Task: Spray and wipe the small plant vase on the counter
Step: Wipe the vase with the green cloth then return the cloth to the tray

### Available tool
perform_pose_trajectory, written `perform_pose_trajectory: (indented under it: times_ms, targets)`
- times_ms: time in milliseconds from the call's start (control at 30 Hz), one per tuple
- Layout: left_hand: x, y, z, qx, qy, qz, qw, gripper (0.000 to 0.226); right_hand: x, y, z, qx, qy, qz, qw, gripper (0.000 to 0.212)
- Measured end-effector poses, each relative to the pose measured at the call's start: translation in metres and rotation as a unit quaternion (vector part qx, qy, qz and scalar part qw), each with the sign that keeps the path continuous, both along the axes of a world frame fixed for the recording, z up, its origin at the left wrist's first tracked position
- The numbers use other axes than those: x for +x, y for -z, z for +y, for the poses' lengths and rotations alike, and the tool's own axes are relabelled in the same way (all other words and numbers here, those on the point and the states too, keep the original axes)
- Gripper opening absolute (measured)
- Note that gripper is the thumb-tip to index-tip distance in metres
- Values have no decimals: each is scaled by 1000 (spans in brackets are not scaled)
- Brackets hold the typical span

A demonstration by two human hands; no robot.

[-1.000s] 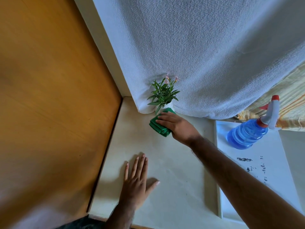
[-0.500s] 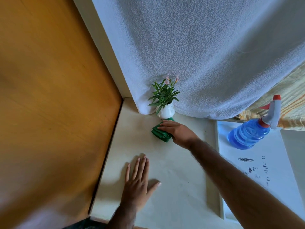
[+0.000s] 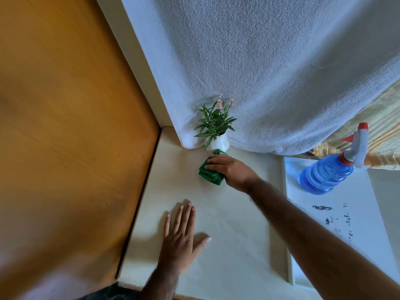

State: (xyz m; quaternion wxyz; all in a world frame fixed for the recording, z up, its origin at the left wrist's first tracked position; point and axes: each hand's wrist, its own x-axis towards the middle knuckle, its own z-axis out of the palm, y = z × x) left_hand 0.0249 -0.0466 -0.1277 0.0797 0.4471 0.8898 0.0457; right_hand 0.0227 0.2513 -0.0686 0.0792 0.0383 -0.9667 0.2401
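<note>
A small white vase (image 3: 221, 143) with green leaves and pink flowers stands at the back of the cream counter (image 3: 229, 224), against a hanging white cloth. My right hand (image 3: 230, 168) presses a folded green cloth (image 3: 208, 172) flat on the counter just in front of the vase; the cloth's far tip touches the vase's base. Nearer to me, my left hand (image 3: 180, 237) rests palm down on the counter, fingers spread, holding nothing. To the right, a blue spray bottle (image 3: 329, 173) with a white and red trigger stands on a white tray.
The white textured cloth (image 3: 259, 72) hangs behind the vase. An orange-brown wooden panel (image 3: 69, 126) walls off the counter's left side. The white tray (image 3: 357, 213) at the right carries dark specks. Striped yellow fabric (image 3: 385, 126) shows at the far right.
My right hand drew the green cloth down off the vase to the counter, then slid it back up against the vase's base. My left hand stayed flat.
</note>
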Motion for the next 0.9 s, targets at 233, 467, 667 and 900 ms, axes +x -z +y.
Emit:
perform_pose_trajectory:
  times_ms: [233,467,667,900]
  targets:
    - [0,-4,0,-27,3,-13,1000,97,4,-17,-10,-74,76,-12,994,69]
    - [0,-15,-1,-45,3,-40,998,96,69,-42,-4,6,90,49,995,69]
    - [2,-21,0,-35,1,-48,998,97,181,-34,6,47,206,38,977,64]
    - [5,-20,2,-39,-6,-56,998,97,279,-1,4,86,341,-30,936,73]
